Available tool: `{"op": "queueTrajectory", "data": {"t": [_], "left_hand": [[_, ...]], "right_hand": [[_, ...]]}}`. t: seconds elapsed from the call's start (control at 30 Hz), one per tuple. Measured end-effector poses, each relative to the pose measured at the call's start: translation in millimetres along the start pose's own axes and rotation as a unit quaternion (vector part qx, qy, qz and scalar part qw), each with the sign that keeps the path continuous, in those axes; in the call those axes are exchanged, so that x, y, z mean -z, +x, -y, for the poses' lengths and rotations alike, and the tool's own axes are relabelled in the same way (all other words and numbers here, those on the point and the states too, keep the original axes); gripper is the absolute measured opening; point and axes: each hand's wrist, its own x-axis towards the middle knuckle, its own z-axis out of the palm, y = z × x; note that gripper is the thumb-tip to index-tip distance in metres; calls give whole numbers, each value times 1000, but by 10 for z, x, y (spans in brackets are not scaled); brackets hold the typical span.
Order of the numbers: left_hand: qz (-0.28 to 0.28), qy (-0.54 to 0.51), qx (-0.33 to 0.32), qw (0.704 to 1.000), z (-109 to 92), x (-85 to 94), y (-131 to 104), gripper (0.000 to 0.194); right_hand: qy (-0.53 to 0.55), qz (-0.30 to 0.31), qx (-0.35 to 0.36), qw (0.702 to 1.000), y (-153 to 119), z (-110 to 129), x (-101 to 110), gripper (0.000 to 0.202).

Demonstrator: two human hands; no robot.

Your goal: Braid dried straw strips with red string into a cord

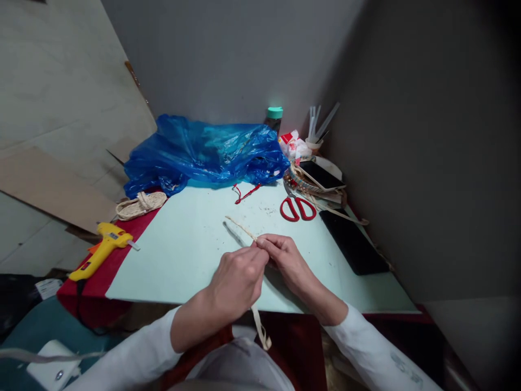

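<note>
My left hand [240, 279] and my right hand [285, 258] meet over the middle of the pale green board [171, 260]. Both are closed, fingertips pinched together on a thin cream braided strip [241, 225]. One narrow end of the strip points up and left past my fingers, above its shadow on the board. A flat, loose cream tail [259, 326] hangs below my hands over the board's front edge. Just where the fingers pinch, the strip is hidden. Red-handled scissors [298, 208] lie beyond my right hand, and a small red tool with red thread [247, 194] lies farther back.
A crumpled blue plastic bag [203, 152] spans the back. At left are a yellow glue gun [101, 250] and a small woven shoe [141, 205]. On the right lie a black flat panel [354, 243] and a phone [321, 175]. A green-capped bottle [274, 117] stands behind.
</note>
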Motion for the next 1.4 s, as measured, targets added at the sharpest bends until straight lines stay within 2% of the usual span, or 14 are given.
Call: {"op": "queueTrajectory", "data": {"t": [0.07,0.17,0.3,0.37,0.47,0.63,0.73,0.83,0.9,0.97,1.07,1.17,1.27,1.4], "left_hand": [[-3,-77,51,996,77,133,49,22],[-11,-198,159,967,214,308,129,26],[-52,-195,241,949,473,390,298,26],[-73,-143,239,958,617,393,413,19],[-61,-89,221,969,778,396,576,19],[-44,-111,231,966,867,397,724,20],[-32,-255,276,926,908,375,745,20],[26,-457,304,835,937,329,725,23],[70,-542,290,785,918,277,698,28],[107,-593,256,756,863,208,674,30],[117,-627,223,738,755,101,665,31],[77,-620,230,746,692,36,684,29],[65,-619,234,747,698,17,697,27],[89,-617,248,742,727,4,685,22]], "right_hand": [[7,-20,-16,1000,23,-8,16,30],[21,-33,-38,999,51,-20,43,32],[31,-43,-59,997,61,-17,54,38],[36,-52,-66,996,59,-6,47,37],[54,-54,-66,995,55,13,35,34],[57,-53,-68,995,66,31,25,33],[60,-57,-70,994,92,49,24,32],[60,-66,-71,994,138,74,27,31],[54,-64,-69,994,188,86,31,31],[34,-60,-52,996,263,89,34,32],[-9,-61,3,998,408,64,30,38],[-23,-68,41,997,543,6,11,38],[-18,-67,59,996,612,-55,-10,26],[-6,-38,53,998,585,-73,-3,24]]}}
